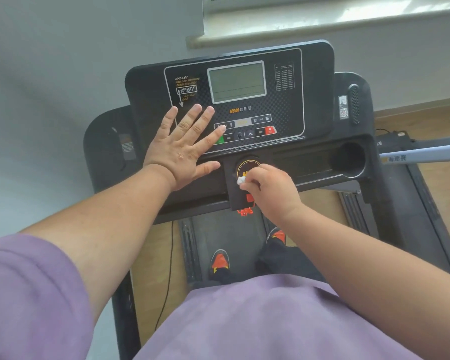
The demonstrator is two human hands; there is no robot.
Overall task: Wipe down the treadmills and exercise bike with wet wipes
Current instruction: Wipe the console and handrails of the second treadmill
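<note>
My left hand (183, 148) flat on the treadmill console (234, 100), fingers spread wide and holding nothing, my right hand (269, 189) fingers curled, pinching a balled white wipe (241, 180) against the round dial (247, 166) below the buttons, cup holder (348, 159) right

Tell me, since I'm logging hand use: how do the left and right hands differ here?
The left hand lies flat, fingers spread, on the console; the right hand is curled, pinching a small white wipe. The left sits higher, the right lower at the round dial. Both touch the treadmill.
</note>
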